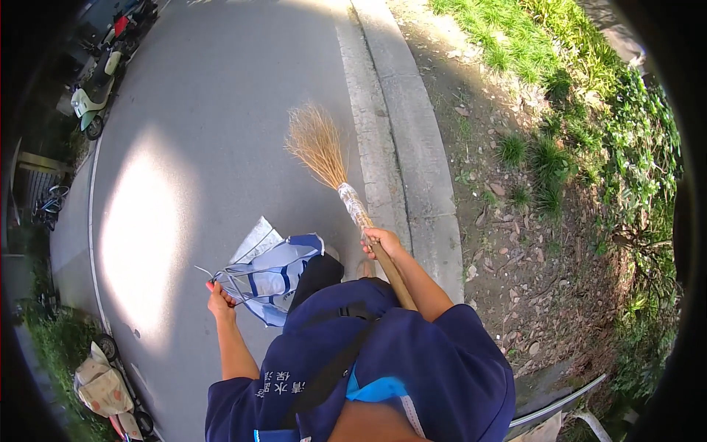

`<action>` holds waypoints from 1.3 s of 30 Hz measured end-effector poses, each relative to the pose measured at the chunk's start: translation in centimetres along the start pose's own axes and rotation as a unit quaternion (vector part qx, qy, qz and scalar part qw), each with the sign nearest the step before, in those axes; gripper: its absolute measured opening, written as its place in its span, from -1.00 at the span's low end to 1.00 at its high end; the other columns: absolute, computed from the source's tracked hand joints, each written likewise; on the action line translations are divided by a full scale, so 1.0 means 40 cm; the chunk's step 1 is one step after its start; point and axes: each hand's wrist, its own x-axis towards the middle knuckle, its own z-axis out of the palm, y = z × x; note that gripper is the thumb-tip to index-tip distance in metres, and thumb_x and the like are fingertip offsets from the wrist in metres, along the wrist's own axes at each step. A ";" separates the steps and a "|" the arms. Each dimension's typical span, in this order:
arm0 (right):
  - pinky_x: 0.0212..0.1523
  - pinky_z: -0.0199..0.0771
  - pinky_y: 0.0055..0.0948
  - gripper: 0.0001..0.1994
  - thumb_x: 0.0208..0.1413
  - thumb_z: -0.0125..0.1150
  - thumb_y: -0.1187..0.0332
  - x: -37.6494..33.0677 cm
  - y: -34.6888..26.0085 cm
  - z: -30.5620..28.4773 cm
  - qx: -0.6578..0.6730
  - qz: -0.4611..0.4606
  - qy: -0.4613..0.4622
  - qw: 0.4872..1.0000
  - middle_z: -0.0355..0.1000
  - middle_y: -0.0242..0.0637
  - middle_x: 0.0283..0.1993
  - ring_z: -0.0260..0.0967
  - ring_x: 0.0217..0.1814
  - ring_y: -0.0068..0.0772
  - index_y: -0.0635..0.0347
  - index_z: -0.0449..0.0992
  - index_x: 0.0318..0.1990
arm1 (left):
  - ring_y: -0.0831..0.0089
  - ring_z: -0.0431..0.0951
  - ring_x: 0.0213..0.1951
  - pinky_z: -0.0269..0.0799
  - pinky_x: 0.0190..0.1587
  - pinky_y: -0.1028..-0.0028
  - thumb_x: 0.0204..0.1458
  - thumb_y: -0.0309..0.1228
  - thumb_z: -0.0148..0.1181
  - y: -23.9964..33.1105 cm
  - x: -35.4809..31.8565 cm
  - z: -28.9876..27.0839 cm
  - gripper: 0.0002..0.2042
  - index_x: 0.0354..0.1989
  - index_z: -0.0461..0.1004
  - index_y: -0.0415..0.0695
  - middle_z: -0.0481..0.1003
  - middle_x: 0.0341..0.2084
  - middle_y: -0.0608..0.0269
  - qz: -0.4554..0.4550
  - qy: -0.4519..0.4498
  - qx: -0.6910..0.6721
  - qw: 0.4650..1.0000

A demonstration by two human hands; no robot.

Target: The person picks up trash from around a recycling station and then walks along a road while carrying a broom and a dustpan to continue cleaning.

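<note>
right hand closed around the wooden handle of the straw broom, fingers wrapped fully, bristles angled forward onto the asphalt road just beside the concrete curb. left hand closed on the wire handle of a blue-and-white bag with a flat metal dustpan showing at its mouth, held low over the road.

for a clean sweep, probably best to keep the bristle tips flat on the asphalt, pull short strokes along the curb line toward the dustpan, and lower the pan edge until touching the road so nothing slips beneath. worth steadying the long handle against the forearm, since a one-handed hold will likely wobble. dirt verge and grass lie right of the curb; parked scooter stands well apart at far left.
</note>
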 end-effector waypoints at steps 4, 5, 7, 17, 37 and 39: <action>-0.69 0.32 -0.47 -0.76 -0.08 0.18 0.21 0.165 -0.130 -0.153 -0.084 -0.032 0.132 0.987 0.33 -0.30 -0.60 0.31 -0.65 -0.44 0.20 0.38 -0.42 | 0.61 0.06 -0.78 -0.01 -0.73 0.52 0.04 -0.28 0.09 0.089 0.147 0.210 -0.72 -0.64 0.19 -0.02 0.08 -0.81 0.49 0.009 -0.014 0.017 1.000; -0.70 0.31 -0.48 -0.76 -0.08 0.17 0.20 0.181 -0.181 -0.212 -0.095 -0.046 0.202 0.974 0.33 -0.28 -0.64 0.28 -0.69 -0.43 0.19 0.39 -0.45 | 0.60 0.08 -0.77 0.02 -0.73 0.52 0.04 -0.28 0.09 0.100 0.193 0.264 -0.73 -0.62 0.20 -0.03 0.09 -0.81 0.47 0.004 -0.023 0.022 0.999; -0.72 0.29 -0.49 -0.70 -0.03 0.11 0.12 0.126 -0.326 -0.221 -0.071 -0.079 0.242 0.964 0.35 -0.25 -0.65 0.25 -0.74 -0.42 0.22 0.40 -0.45 | 0.58 0.11 -0.77 0.08 -0.73 0.51 0.04 -0.29 0.09 0.129 0.284 0.343 -0.76 -0.58 0.24 -0.05 0.12 -0.80 0.44 -0.005 -0.020 0.021 1.000; -0.72 0.28 -0.53 -0.70 0.02 0.11 0.16 0.066 -0.734 0.063 0.198 -0.240 0.271 0.911 0.39 -0.23 -0.40 0.33 -0.58 -0.45 0.18 0.33 -0.22 | 0.57 0.13 -0.78 0.01 -0.74 0.52 0.00 -0.34 0.08 0.334 0.586 0.877 -0.79 -0.59 0.22 -0.05 0.12 -0.81 0.43 -0.083 -0.033 0.062 0.994; -0.71 0.39 -0.43 -0.52 -0.21 0.24 0.40 0.888 -1.679 0.354 -0.165 -0.149 0.300 0.928 0.38 -0.23 -0.51 0.39 -0.61 -0.36 0.30 0.30 -0.06 | 0.68 0.06 -0.81 -0.10 -0.77 0.62 0.08 0.07 -0.12 1.041 0.901 1.871 -0.52 -0.50 0.35 -0.17 0.15 -0.81 0.46 0.124 -0.135 0.150 0.972; -0.65 0.48 -0.38 -0.32 -0.30 0.24 0.47 0.937 -1.755 0.350 -0.279 -0.159 0.372 0.871 0.43 -0.17 -0.44 0.41 -0.58 -0.38 0.30 0.19 0.12 | 0.68 0.08 -0.81 -0.08 -0.77 0.62 0.08 0.05 -0.09 1.124 0.926 1.983 -0.54 -0.50 0.36 -0.16 0.16 -0.81 0.45 0.143 -0.148 0.189 0.960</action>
